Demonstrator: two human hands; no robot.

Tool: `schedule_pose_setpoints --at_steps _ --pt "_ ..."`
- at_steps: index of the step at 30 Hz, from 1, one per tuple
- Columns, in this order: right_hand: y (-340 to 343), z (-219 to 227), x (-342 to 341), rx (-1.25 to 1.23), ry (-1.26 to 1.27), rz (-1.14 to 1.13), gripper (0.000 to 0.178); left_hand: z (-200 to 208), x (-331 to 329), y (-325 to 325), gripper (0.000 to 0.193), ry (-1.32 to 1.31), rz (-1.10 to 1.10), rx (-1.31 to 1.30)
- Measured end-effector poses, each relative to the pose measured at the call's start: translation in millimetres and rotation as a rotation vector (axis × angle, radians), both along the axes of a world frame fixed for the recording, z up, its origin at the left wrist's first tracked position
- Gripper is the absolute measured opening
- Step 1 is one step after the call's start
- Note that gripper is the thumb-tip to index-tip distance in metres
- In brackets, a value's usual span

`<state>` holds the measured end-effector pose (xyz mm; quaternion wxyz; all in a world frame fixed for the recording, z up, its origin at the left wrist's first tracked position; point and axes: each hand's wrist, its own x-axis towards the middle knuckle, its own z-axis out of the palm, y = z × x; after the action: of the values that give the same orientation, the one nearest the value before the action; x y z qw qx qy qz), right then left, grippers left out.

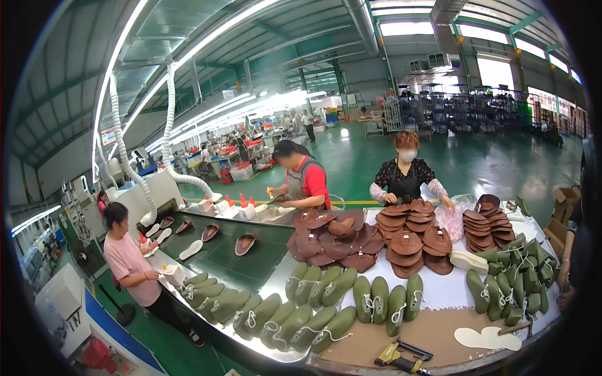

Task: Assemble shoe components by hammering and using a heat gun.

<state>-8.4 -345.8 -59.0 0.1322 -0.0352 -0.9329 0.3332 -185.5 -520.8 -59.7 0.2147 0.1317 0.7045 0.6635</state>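
Note:
Neither of my hands is in view. Closest to me on the bench lies a yellow and black staple gun [402,358]. To its right are pale insole pieces [488,339] on a brown board [433,326], with a hammer-like tool [514,328] touching them. Green shoe lasts [335,327], several with white cords, stand in rows along the near side. More green lasts [501,291] are heaped at the right. Brown shoe uppers [338,241] are piled in the middle, and other stacks of brown uppers [404,250] sit farther right.
A dark green conveyor belt [219,263] carries uppers and soles at the left. One person [135,257] works beside it, and two others [307,182] [411,175] stand across the bench. Another person's arm [567,250] shows at the right edge, near cardboard boxes [564,203].

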Motion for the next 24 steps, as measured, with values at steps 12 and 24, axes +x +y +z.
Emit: schedule_pose_setpoints --at_steps 12,24 --pt "-19 16 7 -0.172 0.038 -0.029 0.071 19 -5 4 0.041 -0.043 -0.016 0.050" --pt "-12 -29 -18 -0.061 0.060 0.004 0.068 26 -3 -6 0.040 -0.119 -0.005 0.094"
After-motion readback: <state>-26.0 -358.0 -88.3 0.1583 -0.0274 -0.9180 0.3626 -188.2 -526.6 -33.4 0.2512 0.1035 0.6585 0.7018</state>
